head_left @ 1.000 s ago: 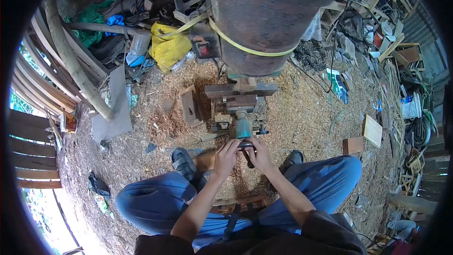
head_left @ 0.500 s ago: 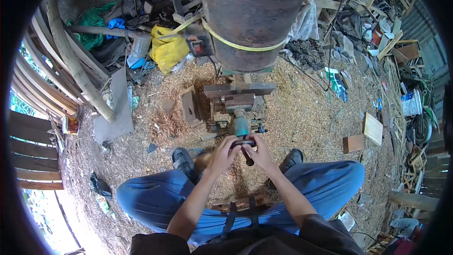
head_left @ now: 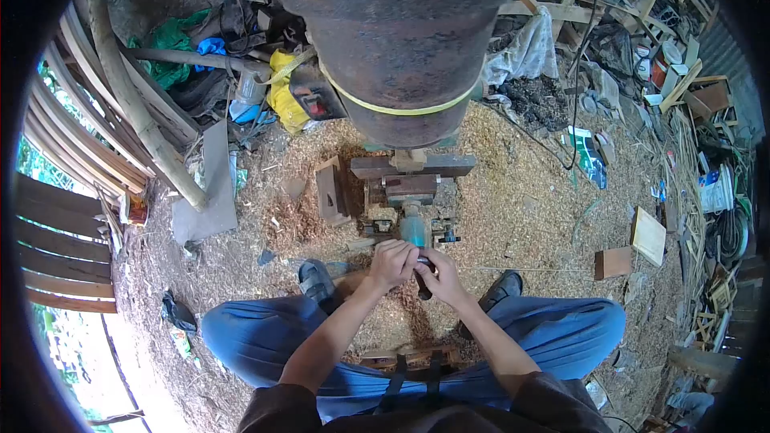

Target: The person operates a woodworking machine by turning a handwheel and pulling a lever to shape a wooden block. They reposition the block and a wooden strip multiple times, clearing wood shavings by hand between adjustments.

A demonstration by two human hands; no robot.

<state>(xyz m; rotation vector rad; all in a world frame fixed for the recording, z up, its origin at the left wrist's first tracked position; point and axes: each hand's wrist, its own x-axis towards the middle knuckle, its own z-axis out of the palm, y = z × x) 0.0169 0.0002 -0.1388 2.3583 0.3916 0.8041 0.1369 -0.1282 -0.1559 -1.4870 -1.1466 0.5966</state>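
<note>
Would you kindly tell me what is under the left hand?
Part of a dark handle shows beside the left hand; whatever its fingers and palm cover cannot be seen.

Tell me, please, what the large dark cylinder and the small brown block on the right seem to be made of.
The large dark cylinder seems to be rusted metal, mottled and scuffed, though worn paint is possible. The small brown block looks like unpainted wood, matt with squared edges.

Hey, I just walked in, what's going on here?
A person sits with both hands, left hand and right hand, on a dark handled part at the near end of a teal fitting. Wood shavings cover the ground around it, and a large dark drum with a yellow strap looms beyond.
</note>
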